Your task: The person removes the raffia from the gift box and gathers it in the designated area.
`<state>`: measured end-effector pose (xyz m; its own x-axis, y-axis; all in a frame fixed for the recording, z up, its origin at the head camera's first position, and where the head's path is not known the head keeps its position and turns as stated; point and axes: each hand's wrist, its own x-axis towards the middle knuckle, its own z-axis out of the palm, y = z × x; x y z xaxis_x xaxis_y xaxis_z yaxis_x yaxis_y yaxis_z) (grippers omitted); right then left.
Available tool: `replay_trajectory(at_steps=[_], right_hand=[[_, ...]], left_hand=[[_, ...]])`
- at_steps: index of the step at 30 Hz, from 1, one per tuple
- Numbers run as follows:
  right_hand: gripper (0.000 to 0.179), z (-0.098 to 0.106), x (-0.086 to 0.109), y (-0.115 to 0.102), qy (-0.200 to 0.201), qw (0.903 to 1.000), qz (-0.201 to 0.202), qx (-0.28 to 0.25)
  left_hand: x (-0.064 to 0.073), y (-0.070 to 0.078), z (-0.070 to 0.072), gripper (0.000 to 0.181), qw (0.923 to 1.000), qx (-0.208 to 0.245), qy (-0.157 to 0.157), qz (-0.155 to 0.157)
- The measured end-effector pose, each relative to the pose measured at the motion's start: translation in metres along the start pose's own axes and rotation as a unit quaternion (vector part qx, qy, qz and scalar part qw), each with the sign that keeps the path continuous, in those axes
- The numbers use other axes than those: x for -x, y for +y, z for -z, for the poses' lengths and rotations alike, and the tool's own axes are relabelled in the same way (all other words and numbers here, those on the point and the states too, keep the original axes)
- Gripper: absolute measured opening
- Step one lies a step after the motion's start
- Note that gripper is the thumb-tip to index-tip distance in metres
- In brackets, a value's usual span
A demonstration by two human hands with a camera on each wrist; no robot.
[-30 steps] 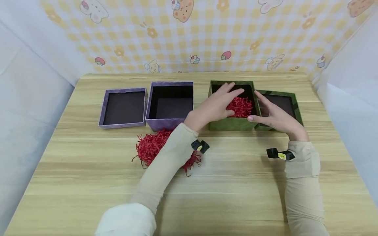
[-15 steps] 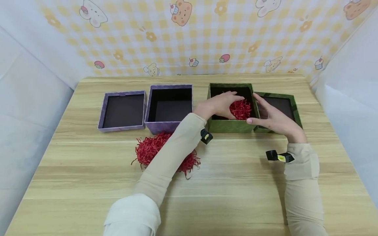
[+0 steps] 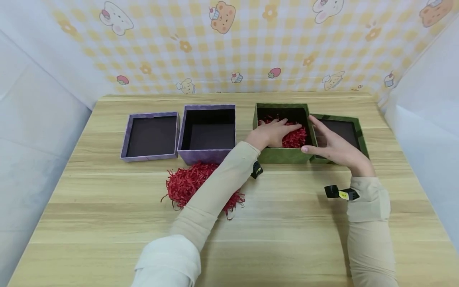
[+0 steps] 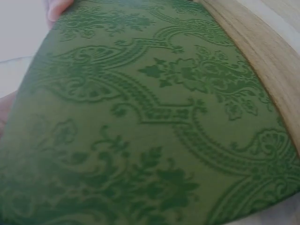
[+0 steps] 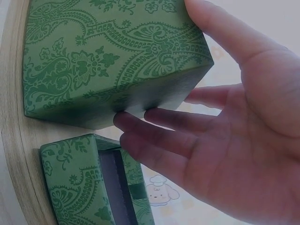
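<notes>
My left hand (image 3: pixel 273 132) reaches over the front wall into a green patterned box (image 3: pixel 283 156), fingers spread on the red shredded paper (image 3: pixel 295 137) inside. In the left wrist view the box's green front (image 4: pixel 154 108) fills most of the picture, and the hand is mostly hidden. My right hand (image 3: pixel 337 147) holds the box's right side, thumb at the front corner and fingers along the side wall. In the right wrist view, the fingertips of that hand (image 5: pixel 220 136) touch the box's side (image 5: pixel 117 51).
The green lid (image 3: pixel 363 139) lies inside up, right of the box. Left of it stand a purple box (image 3: pixel 204 154) with a dark, bare inside and its purple lid (image 3: pixel 150 158). A red shredded paper heap (image 3: pixel 184 185) lies in front, partly behind the left sleeve (image 3: pixel 211 195).
My left hand has moved lower and slightly forward into the green box, flattening onto the shredded paper. More red paper shows at the back left of the box. My right hand stays in place.
</notes>
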<state>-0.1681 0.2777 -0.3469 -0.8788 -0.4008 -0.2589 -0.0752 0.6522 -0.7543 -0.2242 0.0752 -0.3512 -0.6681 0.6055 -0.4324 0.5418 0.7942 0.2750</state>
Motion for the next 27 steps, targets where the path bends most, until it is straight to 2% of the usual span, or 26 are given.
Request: replay_trajectory(at_steps=[5,9,16,21,27], right_hand=[[0.092,0.0,0.001,0.0,0.0,1.0,-0.001,-0.001],[0.092,0.0,0.001,0.001,0.0,1.0,-0.004,-0.001],[0.093,0.001,-0.001,0.001,0.0,1.0,-0.005,-0.005],[0.093,0.001,0.0,0.001,0.002,1.0,-0.006,-0.006],[0.093,0.0,0.001,0.001,0.002,1.0,-0.004,-0.006]], left_hand=[[-0.004,0.001,-0.005,0.079,1.0,0.005,0.004,-0.007],[-0.006,0.002,-0.008,0.072,0.9999,0.006,0.009,-0.006],[-0.008,0.004,-0.009,0.059,0.9998,-0.01,0.006,0.018],[-0.01,0.005,-0.01,0.057,0.9994,-0.014,0.0,0.032],[-0.013,0.005,-0.013,0.059,0.9991,0.003,-0.007,0.043]])
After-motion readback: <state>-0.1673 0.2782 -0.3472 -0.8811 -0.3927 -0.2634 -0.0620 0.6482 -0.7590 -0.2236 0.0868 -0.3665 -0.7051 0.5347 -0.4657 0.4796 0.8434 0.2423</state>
